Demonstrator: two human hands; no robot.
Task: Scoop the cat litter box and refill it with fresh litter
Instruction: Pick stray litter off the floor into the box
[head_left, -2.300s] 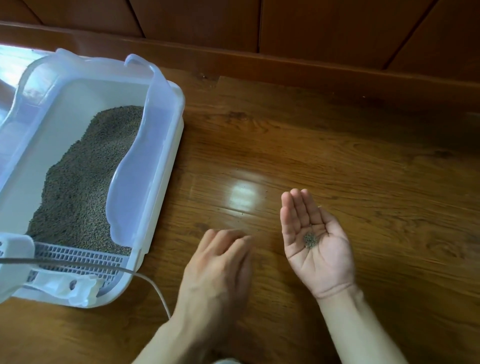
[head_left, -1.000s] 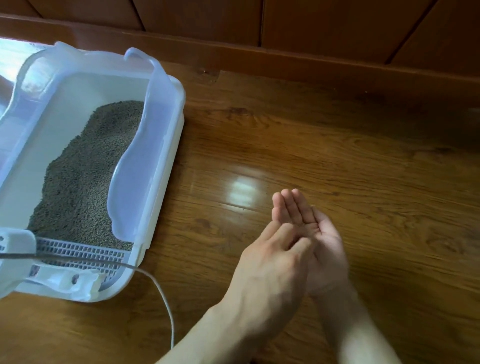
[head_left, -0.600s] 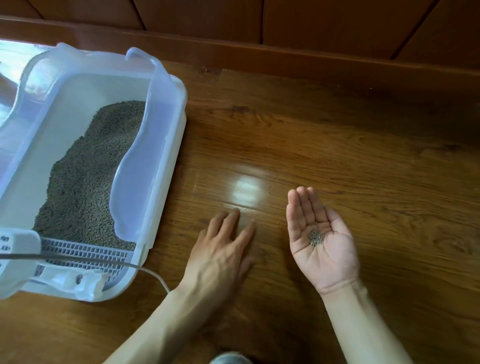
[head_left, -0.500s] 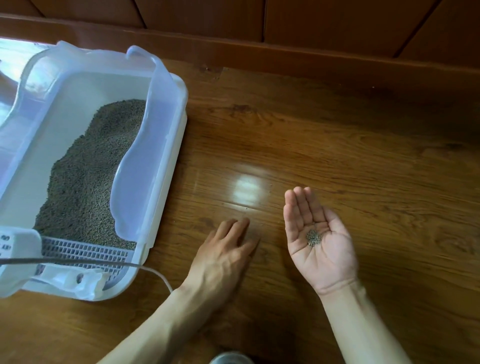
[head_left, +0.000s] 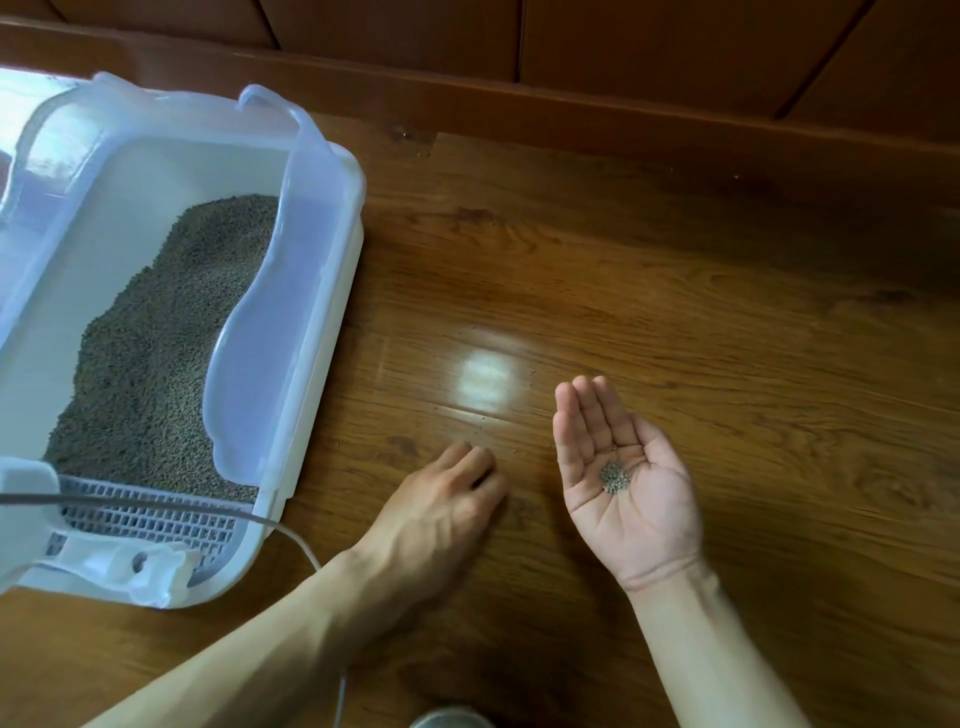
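Head view: litter grains lie in right hand's upturned palm.

litter box: white base, with a translucent, faintly bluish-white rim guard on top
litter: grey-brown, finely speckled grain
grille: pale grey, a grid of small dark rectangular slots, at the box's near end
cord: light grey, crossing the grille
floor: glossy mid-brown wood with darker grain streaks and knots, and one bright white patch of reflected light
wall panelling: dark reddish-brown wood with thin dark seams
pellets in the right hand: a small cluster of grey-brown pellets
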